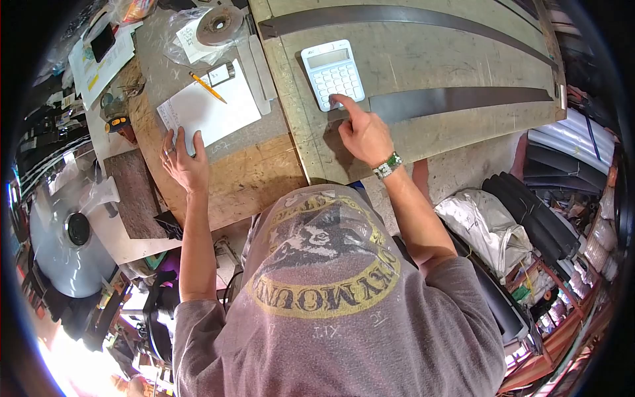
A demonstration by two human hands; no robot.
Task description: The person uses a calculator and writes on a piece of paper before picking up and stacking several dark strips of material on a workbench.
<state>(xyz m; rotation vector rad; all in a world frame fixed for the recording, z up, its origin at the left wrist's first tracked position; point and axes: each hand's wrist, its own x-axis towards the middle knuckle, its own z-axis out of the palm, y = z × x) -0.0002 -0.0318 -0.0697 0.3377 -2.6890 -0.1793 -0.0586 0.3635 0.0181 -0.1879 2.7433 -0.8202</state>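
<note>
A white calculator (336, 78) lies on the worn board, its display at the far end. The stretched index finger of my right hand (368, 137) touches its lower keys; the other fingers are curled and hold nothing. My left hand (184, 165) rests with fingers apart on the lower left edge of a white sheet of paper (231, 118), which has handwriting along its left side. Across the upper part of the sheet lies a yellow pencil (208, 87), beside a small dark-edged card (219, 75).
Two long curved dark strips (410, 18) (463, 100) lie on the board (423, 63). A round disc (220, 26) in clear plastic and flat metal bars (259, 66) are beyond the paper. A tape measure (118, 124) and a phone (102, 41) lie at left.
</note>
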